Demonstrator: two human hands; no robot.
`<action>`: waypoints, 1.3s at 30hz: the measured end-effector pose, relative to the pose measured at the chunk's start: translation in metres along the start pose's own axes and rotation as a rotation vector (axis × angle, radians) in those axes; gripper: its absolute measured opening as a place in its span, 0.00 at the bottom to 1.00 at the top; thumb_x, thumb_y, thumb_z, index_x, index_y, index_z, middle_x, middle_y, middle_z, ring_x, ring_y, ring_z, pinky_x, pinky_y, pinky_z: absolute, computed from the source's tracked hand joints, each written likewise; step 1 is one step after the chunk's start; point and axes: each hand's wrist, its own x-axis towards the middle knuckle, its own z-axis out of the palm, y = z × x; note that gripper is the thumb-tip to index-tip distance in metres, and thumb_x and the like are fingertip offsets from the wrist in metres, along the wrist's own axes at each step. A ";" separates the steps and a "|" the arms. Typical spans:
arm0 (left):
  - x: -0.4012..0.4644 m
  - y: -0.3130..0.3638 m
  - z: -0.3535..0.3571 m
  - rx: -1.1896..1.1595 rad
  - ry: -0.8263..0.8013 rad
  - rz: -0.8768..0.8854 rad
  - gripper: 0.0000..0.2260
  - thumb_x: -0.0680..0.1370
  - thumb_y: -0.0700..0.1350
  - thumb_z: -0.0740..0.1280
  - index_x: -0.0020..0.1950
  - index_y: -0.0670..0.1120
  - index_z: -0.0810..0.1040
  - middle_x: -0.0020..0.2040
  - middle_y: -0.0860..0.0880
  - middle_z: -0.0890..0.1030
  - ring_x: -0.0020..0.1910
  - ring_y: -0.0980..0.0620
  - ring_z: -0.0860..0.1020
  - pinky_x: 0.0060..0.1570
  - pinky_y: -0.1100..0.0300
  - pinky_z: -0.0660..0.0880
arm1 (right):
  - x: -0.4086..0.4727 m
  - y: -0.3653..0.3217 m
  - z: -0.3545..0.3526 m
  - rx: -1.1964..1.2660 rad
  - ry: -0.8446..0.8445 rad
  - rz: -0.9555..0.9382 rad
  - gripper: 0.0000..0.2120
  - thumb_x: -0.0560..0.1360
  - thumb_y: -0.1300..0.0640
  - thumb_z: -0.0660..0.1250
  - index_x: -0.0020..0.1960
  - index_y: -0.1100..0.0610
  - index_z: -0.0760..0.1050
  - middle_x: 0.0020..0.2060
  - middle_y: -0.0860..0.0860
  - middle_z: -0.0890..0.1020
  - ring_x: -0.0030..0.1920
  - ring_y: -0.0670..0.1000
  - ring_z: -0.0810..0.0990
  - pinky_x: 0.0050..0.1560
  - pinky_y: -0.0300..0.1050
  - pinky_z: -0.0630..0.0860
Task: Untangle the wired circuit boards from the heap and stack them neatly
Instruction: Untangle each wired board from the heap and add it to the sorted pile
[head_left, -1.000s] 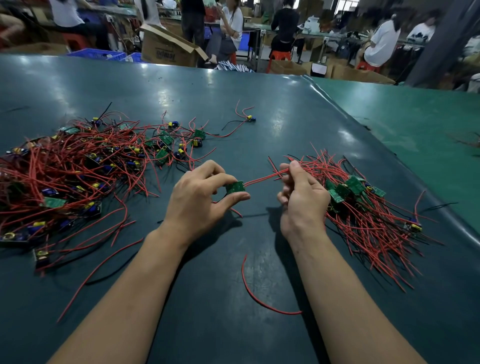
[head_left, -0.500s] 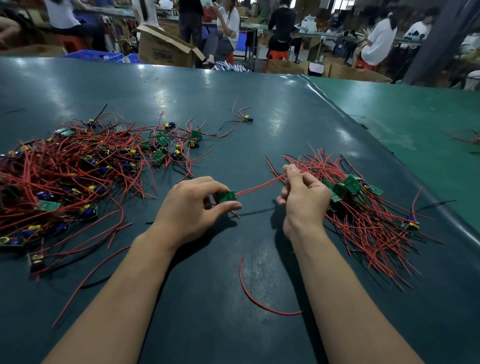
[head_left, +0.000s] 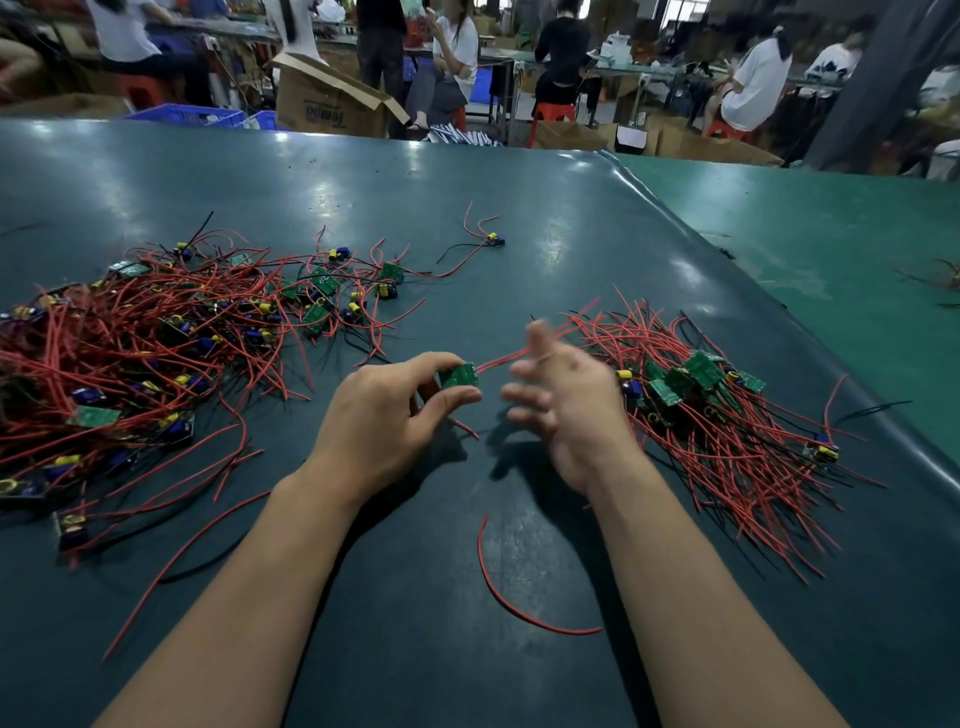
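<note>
My left hand (head_left: 387, 415) pinches a small green circuit board (head_left: 460, 375) between thumb and fingers, just above the dark table (head_left: 519, 234). Its red wires (head_left: 501, 362) run right, past my right hand (head_left: 563, 402). That hand is blurred by motion, its fingers spread and straight, holding nothing. A tangled heap of boards and red wires (head_left: 156, 338) lies to the left. To the right sits the sorted pile of green boards (head_left: 685, 382) with wires fanned toward me.
A loose red wire (head_left: 511, 597) curls on the table between my forearms. One stray wired board (head_left: 493, 240) lies further back. A green table (head_left: 831, 234) adjoins on the right. People, stools and cardboard boxes (head_left: 327, 104) fill the background.
My right hand has let go of the red wires and spread its fingers. My left hand still pinches the board, nearly in the same spot.
</note>
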 end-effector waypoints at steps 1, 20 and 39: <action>0.001 0.002 -0.001 0.016 -0.015 0.031 0.16 0.73 0.54 0.69 0.56 0.47 0.83 0.33 0.50 0.82 0.30 0.48 0.79 0.37 0.51 0.78 | -0.004 0.004 0.004 -0.124 -0.131 0.038 0.12 0.72 0.49 0.71 0.42 0.58 0.76 0.31 0.51 0.78 0.25 0.44 0.76 0.21 0.36 0.71; 0.001 -0.041 -0.022 0.158 0.309 -0.201 0.06 0.76 0.46 0.72 0.48 0.46 0.86 0.39 0.45 0.84 0.39 0.44 0.79 0.43 0.49 0.77 | -0.010 -0.024 -0.010 0.632 0.488 -0.042 0.11 0.75 0.60 0.71 0.48 0.68 0.75 0.46 0.59 0.82 0.32 0.51 0.85 0.29 0.34 0.78; -0.003 -0.027 -0.017 0.152 0.231 -0.197 0.07 0.76 0.46 0.71 0.44 0.45 0.86 0.36 0.45 0.82 0.35 0.46 0.77 0.41 0.53 0.75 | 0.015 0.003 -0.021 -0.699 0.445 -0.200 0.19 0.77 0.54 0.65 0.28 0.52 0.69 0.19 0.41 0.69 0.24 0.44 0.66 0.31 0.42 0.62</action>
